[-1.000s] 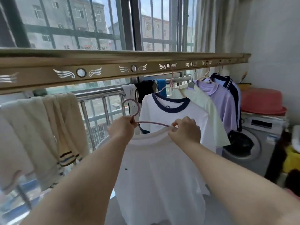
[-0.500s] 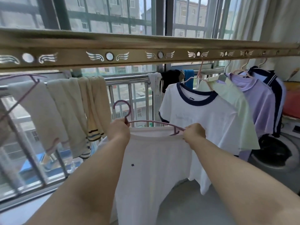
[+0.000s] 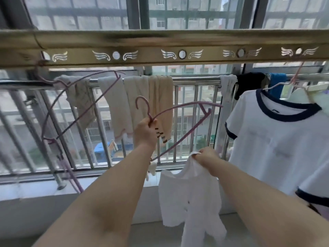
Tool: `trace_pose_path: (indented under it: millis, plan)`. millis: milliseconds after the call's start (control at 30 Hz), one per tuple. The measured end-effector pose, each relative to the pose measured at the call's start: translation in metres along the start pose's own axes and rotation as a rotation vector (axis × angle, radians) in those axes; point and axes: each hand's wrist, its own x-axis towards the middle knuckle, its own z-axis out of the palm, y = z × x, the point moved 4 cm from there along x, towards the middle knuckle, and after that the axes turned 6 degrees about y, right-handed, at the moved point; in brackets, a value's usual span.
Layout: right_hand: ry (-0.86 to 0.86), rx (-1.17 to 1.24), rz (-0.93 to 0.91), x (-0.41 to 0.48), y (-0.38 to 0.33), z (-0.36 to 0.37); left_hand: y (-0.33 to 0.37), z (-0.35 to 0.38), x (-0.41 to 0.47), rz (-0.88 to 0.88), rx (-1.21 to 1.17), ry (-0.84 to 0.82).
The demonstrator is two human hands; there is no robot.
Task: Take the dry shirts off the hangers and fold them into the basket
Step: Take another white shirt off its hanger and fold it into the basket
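Observation:
My left hand [image 3: 145, 131] grips a bare pink hanger [image 3: 179, 111] by its neck, tilted, in front of the balcony railing. My right hand [image 3: 207, 158] pinches a plain white shirt [image 3: 192, 196] by its top; the shirt hangs limp below the hand, off the hanger. A white shirt with a navy collar [image 3: 277, 148] still hangs on a hanger from the gold drying rail [image 3: 160, 45] at the right. No basket is in view.
An empty pink hanger [image 3: 71, 104] hangs from the rail at the left. Cream towels [image 3: 151, 104] and dark and blue cloths [image 3: 249, 82] drape over the steel railing [image 3: 195, 79]. More hung garments show at the right edge.
The white shirt has come off the pink hanger. My left hand lifted the hanger up and left; my right hand dropped lower with the shirt. My view turned left.

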Motion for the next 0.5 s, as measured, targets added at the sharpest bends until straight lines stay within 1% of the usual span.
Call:
trace_pose_path:
  millis: [67,167,267,367,500]
  plan:
    - [-0.025,-0.045,-0.009,-0.003,-0.005,0.013,-0.006,-0.02,0.003,0.001,0.093,0.048]
    - [-0.032,-0.074,-0.02,-0.002,-0.015,0.025,-0.025,-0.049,0.013,-0.056,0.213,0.126]
    - [-0.039,-0.111,-0.023,-0.004,-0.029,0.033,-0.044,-0.074,0.024,-0.111,0.193,0.21]
    - [-0.061,-0.121,-0.03,-0.004,-0.038,0.042,-0.045,-0.095,0.033,-0.118,0.238,0.299]
    - [-0.135,-0.101,-0.076,-0.006,-0.048,0.061,-0.063,-0.119,0.055,-0.184,0.248,0.408]
